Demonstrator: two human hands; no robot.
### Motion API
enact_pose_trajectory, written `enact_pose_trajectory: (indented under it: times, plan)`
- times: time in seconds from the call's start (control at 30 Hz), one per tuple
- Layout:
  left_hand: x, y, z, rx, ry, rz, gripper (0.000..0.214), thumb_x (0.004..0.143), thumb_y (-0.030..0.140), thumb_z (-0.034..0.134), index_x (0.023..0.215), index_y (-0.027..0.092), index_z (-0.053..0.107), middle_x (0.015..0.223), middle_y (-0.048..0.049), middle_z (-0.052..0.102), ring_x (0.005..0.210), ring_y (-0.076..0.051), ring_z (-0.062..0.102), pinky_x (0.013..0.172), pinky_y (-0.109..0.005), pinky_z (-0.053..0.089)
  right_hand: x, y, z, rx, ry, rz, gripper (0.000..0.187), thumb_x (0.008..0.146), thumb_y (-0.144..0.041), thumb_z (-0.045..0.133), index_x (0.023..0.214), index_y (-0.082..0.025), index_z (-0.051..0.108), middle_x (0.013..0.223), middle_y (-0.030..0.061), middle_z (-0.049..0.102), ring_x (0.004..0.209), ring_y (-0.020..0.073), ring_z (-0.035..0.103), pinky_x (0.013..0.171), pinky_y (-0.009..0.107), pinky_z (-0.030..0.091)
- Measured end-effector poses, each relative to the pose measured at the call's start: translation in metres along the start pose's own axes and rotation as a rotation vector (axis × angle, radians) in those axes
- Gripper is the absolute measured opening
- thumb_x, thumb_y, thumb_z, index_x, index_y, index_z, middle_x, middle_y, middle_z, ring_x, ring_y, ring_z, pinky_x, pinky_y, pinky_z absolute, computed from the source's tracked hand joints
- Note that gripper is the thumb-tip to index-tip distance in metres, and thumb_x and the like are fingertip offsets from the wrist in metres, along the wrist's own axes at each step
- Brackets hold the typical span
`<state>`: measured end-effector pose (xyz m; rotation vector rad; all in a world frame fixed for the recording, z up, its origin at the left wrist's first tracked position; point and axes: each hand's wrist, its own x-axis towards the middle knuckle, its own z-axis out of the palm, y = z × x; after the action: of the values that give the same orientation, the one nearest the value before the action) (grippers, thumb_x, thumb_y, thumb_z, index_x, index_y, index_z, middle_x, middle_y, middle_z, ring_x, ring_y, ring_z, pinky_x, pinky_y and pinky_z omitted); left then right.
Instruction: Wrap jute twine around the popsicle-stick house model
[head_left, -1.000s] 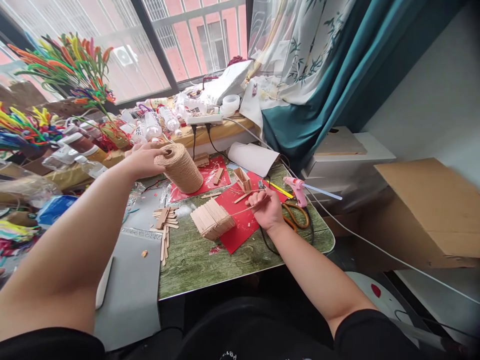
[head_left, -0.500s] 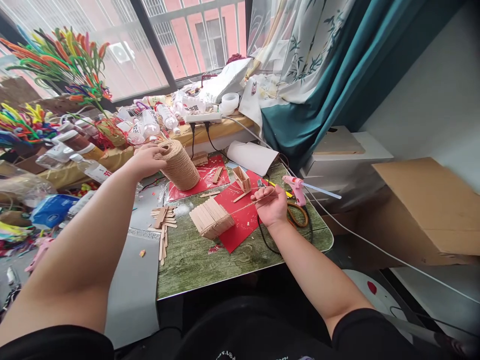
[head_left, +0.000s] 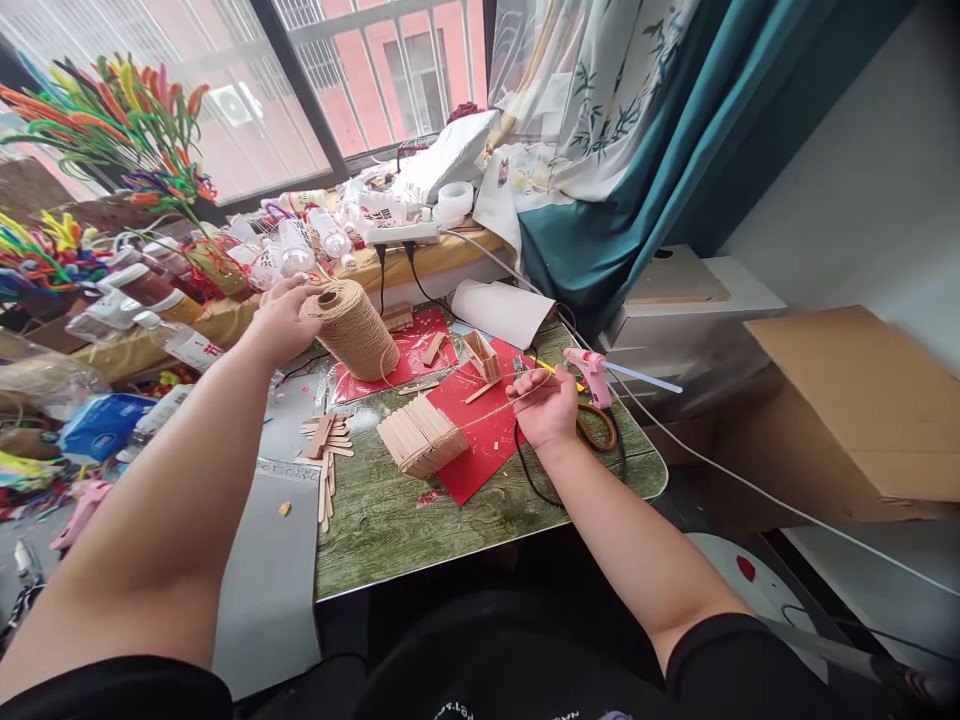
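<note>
My left hand point(head_left: 281, 318) rests on the top rim of a large spool of jute twine point(head_left: 354, 330), fingers curled round its upper edge. A thin strand of twine point(head_left: 491, 410) runs taut from a small house made of craft sticks point(head_left: 421, 436) to my right hand point(head_left: 550, 408), which pinches it. The stick house lies on its side, partly on red paper point(head_left: 487, 435), on the green wood-patterned table point(head_left: 450, 510). A smaller stick box point(head_left: 484, 357) stands behind the red paper.
A pink glue gun point(head_left: 596, 372) and orange-handled scissors point(head_left: 596, 428) lie just right of my right hand. Loose craft sticks point(head_left: 328, 450) lie left of the house. Bottles, a power strip point(head_left: 401, 235) and pipe-cleaner flowers point(head_left: 127, 110) crowd the windowsill. Cardboard point(head_left: 862, 400) stands at right.
My right hand has drawn the twine strand slightly further right and up. My left hand stays on the spool, which has tilted a little.
</note>
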<state>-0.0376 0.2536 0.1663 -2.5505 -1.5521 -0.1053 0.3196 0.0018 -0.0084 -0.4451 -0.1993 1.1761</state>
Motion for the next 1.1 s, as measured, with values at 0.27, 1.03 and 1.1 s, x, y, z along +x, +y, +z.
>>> enact_pose_trajectory:
  times: [0.27,1.03,1.1]
  plan:
    - [0.007,0.028,0.015,-0.093,0.076,-0.105,0.07,0.09,0.071,0.062,0.14,0.022,0.062,0.144,-0.0122,0.059,0.135,-0.034,0.048,0.115,-0.05,0.039,0.0,0.001,0.0,0.0,-0.013,0.018,0.042,0.099,-0.047,0.053,0.065,-0.024,0.058,0.063,-0.001,0.051,0.062,0.0154,0.052,0.07,0.034,0.052]
    - [0.002,0.019,0.005,-0.071,0.026,0.032,0.068,0.093,0.048,0.063,0.157,0.03,0.05,0.169,-0.0023,0.033,0.148,-0.033,0.029,0.127,-0.053,0.024,0.0,-0.001,0.002,0.004,-0.006,-0.003,0.043,0.101,-0.048,0.053,0.064,-0.025,0.056,0.062,-0.0008,0.051,0.061,0.0157,0.052,0.068,0.035,0.053]
    - [-0.001,0.013,0.004,-0.083,0.073,-0.032,0.062,0.095,0.045,0.058,0.156,0.029,0.052,0.168,-0.003,0.033,0.147,-0.034,0.028,0.126,-0.058,0.024,0.0,-0.001,0.002,0.022,-0.013,0.004,0.043,0.101,-0.047,0.052,0.065,-0.024,0.056,0.062,-0.0009,0.051,0.06,0.0151,0.051,0.068,0.034,0.052]
